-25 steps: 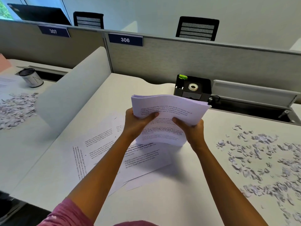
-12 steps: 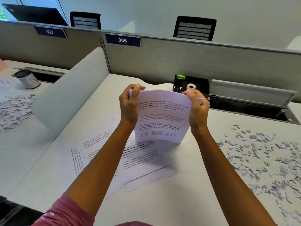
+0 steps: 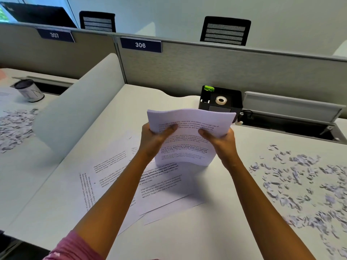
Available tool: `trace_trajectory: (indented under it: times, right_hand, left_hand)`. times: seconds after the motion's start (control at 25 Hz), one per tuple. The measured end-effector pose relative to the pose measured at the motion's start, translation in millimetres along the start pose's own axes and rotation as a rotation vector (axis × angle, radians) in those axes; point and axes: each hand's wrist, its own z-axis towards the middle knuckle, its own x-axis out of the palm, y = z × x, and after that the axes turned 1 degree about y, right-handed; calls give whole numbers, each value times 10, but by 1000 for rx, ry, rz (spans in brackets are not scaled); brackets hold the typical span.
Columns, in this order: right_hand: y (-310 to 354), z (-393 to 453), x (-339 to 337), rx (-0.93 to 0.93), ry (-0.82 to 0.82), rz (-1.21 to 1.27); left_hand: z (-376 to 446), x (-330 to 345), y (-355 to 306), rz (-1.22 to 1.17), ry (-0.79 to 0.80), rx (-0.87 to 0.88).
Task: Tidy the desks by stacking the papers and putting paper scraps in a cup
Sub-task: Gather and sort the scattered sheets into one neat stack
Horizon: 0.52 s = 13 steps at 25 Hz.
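I hold a stack of printed papers [image 3: 189, 136] upright over the white desk [image 3: 206, 231], its lower edge close to the desktop. My left hand [image 3: 155, 138] grips the stack's left side, thumb across the front. My right hand [image 3: 219, 139] grips its right side the same way. The top of the stack bows away from me. Several loose printed sheets [image 3: 120, 177] lie spread on the desk below and to the left. Paper scraps [image 3: 304, 184] are scattered over the right part of the desk. A cup [image 3: 30, 91] stands on the neighbouring desk at far left.
A black organiser [image 3: 232, 100] with a tape roll [image 3: 221, 100] sits behind the stack. A curved white divider [image 3: 78, 109] separates the two desks. More scraps [image 3: 13, 124] lie on the left desk. An open cable tray [image 3: 293, 121] runs along the back right.
My hands slid from the stack's top corners down to its sides, thumbs now across the front. The stack's top edge now bows away from me.
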Motion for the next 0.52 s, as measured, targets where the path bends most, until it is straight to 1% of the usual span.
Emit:
trace_trajectory:
  times: [0.08,0.2,0.4,0.52]
  right_hand:
    - [-207,-52,-10,34,46,4]
    - [-398,-117,-11,79,88,45]
    - [-334,-70,4,53,78,54]
    - [-426,-75,-45,59,82,80]
  left_hand:
    - [-80,18,214,-12,-35,-52]
    - [-158,20,408,-21,-49,-80]
    - [-133,46,324,22,-77,-30]
    - [-139,21,390,28,-54,-26]
